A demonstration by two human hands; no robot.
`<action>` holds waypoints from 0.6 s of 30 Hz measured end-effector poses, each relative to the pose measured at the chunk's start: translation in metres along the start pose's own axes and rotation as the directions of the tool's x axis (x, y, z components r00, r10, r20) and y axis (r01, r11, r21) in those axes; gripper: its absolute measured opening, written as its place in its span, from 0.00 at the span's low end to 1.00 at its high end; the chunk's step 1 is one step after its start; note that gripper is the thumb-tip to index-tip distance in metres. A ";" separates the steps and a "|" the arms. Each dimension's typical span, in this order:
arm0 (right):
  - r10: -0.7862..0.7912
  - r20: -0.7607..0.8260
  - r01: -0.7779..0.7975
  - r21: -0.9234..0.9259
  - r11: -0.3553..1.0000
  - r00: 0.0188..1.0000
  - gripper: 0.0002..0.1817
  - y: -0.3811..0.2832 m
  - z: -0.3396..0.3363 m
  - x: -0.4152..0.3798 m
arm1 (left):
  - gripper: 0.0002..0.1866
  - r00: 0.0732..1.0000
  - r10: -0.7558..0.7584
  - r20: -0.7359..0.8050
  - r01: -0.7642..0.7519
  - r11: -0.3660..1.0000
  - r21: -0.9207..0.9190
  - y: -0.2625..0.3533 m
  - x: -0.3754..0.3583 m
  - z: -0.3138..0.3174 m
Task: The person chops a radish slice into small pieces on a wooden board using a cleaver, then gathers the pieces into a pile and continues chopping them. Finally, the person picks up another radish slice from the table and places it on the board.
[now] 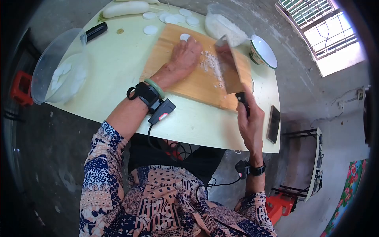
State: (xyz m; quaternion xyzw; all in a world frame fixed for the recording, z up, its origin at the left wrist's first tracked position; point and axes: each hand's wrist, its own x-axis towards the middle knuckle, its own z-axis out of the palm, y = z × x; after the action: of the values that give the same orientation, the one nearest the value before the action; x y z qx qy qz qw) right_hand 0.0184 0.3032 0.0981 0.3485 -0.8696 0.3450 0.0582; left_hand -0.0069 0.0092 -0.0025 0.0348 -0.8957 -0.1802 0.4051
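My left hand (pixel 184 59) lies on the wooden cutting board (pixel 189 87), its fingers curled over a round white slice (pixel 185 37) that shows just past the fingertips. In my right hand (pixel 251 120) is the black handle of a broad cleaver (pixel 229 65). The blade stands tilted over the right part of the board, apart from my left hand. Between the blade and my left hand lie small chopped white bits (pixel 211 65). Several white slices (pixel 171 19) rest on the table beyond the board's far edge.
A clear bowl of chopped white pieces (pixel 225 29) and an enamel bowl (pixel 263 51) stand at the far right. A phone (pixel 273 124) lies at the right edge. On the left are a clear bowl with slices (pixel 59 67), a black object (pixel 96 31) and a white radish (pixel 125 9).
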 end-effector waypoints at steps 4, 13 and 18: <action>-0.019 0.091 0.019 0.003 1.000 0.996 0.29 0.010 -0.007 0.000 | 0.06 0.995 -0.036 0.090 0.035 0.999 0.009 0.000 0.001 -0.002; -0.041 -0.039 0.032 -0.214 0.976 0.998 0.29 0.039 -0.016 0.015 | 0.06 0.995 -0.061 0.084 0.058 0.998 0.032 0.001 0.001 0.000; 0.047 0.066 -0.035 -0.169 0.985 0.997 0.29 0.020 -0.019 0.021 | 0.06 0.997 -0.034 0.063 0.035 0.999 -0.005 0.004 0.001 -0.003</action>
State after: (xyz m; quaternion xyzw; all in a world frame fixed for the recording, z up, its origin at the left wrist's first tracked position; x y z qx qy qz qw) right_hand -0.0130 0.3141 0.1079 0.3363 -0.9040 0.2594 0.0497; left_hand -0.0053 0.0113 0.0016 0.0435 -0.9068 -0.1907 0.3735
